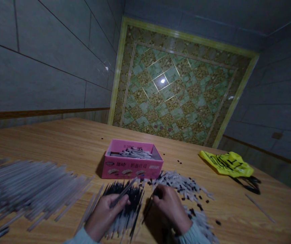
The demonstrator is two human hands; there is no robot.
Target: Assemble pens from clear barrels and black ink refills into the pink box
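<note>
My left hand (107,211) is closed around a clear plastic tube that looks like a pen barrel (125,190), tilted up to the right. Fingers pinched, my right hand (169,205) grips a thin dark stick that looks like a pen refill (147,210); its upper end is hidden in the fingers. Between and beneath the hands lies a bundle of black-and-white refills (132,203). Just right of my right hand are small whitish caps (178,183) mixed with tiny black plugs (199,206).
A pink box (132,170) with printed sides stands ahead, holding several pen-like sticks (135,153). A large heap of clear tubes (34,186) covers the table's left. At right lie a yellow plastic bag (229,164), a black strap-like thing (249,185) and one loose tube (259,207).
</note>
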